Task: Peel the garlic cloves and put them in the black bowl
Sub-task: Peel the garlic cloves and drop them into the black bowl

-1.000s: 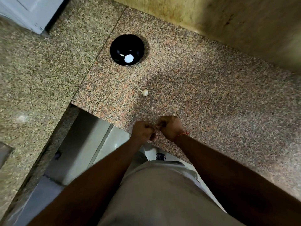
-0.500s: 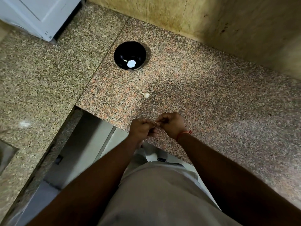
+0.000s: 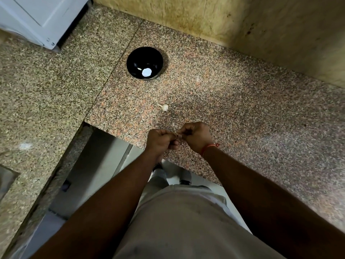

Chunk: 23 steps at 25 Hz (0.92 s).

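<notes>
A black bowl (image 3: 144, 62) stands on the granite counter (image 3: 233, 101), far from me, with white glints or pale bits at its bottom. One unpeeled garlic clove (image 3: 164, 107) with a thin tail lies on the counter between the bowl and my hands. My left hand (image 3: 160, 140) and my right hand (image 3: 196, 136) meet fingertip to fingertip above the counter's front edge. Between them they pinch a small garlic clove (image 3: 176, 134), which is mostly hidden by the fingers.
The counter turns a corner; a greyer slab (image 3: 41, 86) runs along the left. A yellowish wall (image 3: 242, 21) backs the counter. A white appliance (image 3: 37, 17) sits at the top left. Below the edge are the floor and my feet (image 3: 184, 181).
Both hands stayed together on the small clove and shifted slightly away from me over the edge. The view tilted a little; the bowl and loose clove did not move on the counter.
</notes>
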Each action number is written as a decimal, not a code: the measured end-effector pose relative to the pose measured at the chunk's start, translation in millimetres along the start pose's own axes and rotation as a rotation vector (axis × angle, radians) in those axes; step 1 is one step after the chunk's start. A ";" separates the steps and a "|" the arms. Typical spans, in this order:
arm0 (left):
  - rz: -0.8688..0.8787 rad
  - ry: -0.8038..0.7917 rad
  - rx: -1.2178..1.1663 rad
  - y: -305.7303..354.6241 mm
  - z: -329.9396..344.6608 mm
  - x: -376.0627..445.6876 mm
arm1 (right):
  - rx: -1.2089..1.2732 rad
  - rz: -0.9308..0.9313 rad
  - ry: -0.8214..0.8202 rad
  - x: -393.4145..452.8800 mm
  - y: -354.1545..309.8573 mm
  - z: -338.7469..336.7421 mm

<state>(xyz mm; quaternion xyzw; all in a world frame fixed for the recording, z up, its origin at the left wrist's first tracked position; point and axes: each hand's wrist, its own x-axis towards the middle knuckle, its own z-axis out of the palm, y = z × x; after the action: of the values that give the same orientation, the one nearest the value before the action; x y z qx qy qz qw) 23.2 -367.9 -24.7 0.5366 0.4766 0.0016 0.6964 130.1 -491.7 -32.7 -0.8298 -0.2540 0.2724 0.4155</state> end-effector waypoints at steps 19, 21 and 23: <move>-0.045 -0.036 -0.073 2.2 -4.6 3.6 | 0.313 0.139 -0.044 2.0 1.7 5.0; -0.054 -0.019 -0.114 7.2 -5.1 6.6 | 0.391 0.174 -0.071 2.4 2.7 4.2; -0.062 -0.012 -0.112 9.6 -6.0 9.2 | 0.427 0.194 -0.072 2.8 2.7 2.1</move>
<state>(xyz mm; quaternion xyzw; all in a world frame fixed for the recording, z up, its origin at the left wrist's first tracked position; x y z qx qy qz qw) 29.2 -354.7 -23.4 0.4816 0.4881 0.0036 0.7279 131.2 -490.1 -36.6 -0.7334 -0.1245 0.3881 0.5440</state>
